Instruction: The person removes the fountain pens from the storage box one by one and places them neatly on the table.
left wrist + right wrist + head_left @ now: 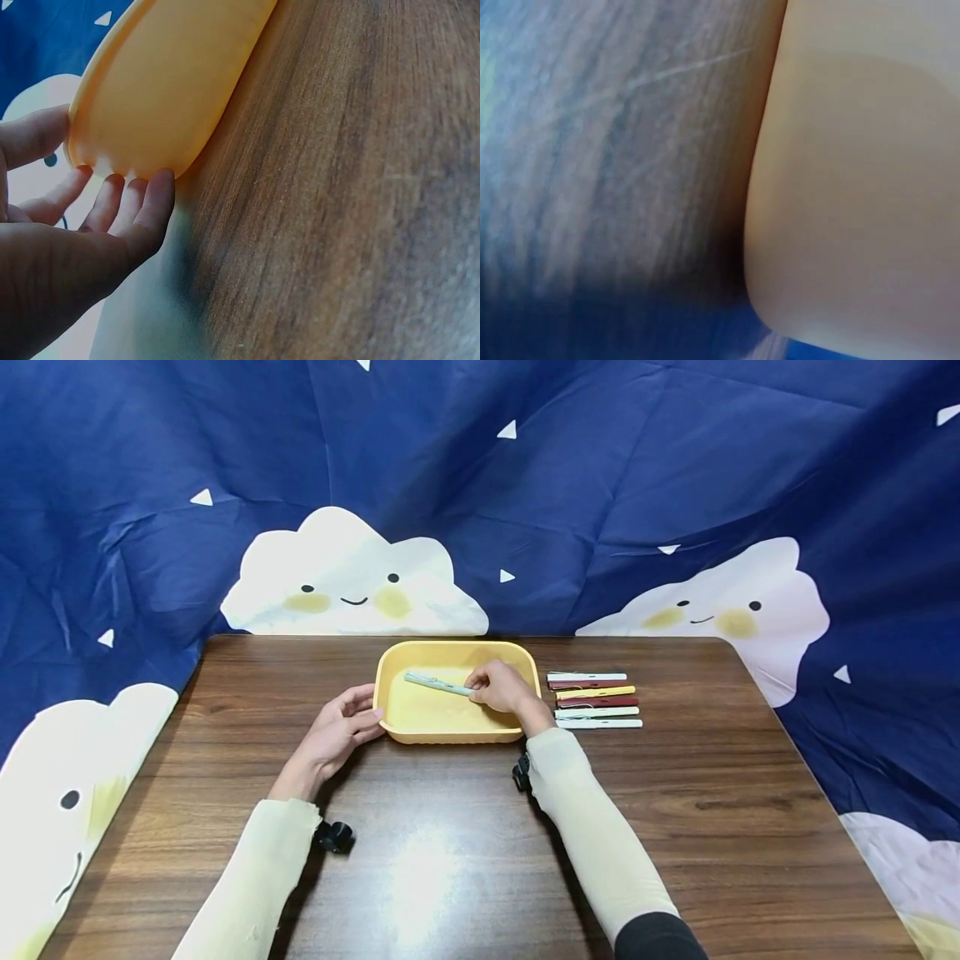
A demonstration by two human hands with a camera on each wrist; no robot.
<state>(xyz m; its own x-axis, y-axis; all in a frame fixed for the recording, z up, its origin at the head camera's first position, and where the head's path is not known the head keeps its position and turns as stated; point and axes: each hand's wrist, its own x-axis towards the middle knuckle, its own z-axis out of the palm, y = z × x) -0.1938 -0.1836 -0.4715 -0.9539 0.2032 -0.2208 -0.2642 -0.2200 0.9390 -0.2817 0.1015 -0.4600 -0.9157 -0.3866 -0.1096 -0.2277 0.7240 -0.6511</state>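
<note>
A pale mint-green pen [438, 683] slants across the inside of a yellow plastic tray [420, 734]. My right hand [501, 685] reaches over the tray's right side and pinches the pen's right end between thumb and fingers. Whether the pen touches the tray's floor I cannot tell. At the tray's left end, my left hand [90, 225] rests its spread fingertips against the outer wall and rim. The right wrist view takes in just the tray's outer wall [855, 210] and some table, with neither hand nor pen in sight.
Right beside the tray, several pens lie in a stacked row, among them a yellow pen [596, 692], a dark red pen [600, 702] and a white pen [600, 723]. Under everything is a brown wooden table [720, 827]. A blue cloth [555, 485] with clouds hangs behind.
</note>
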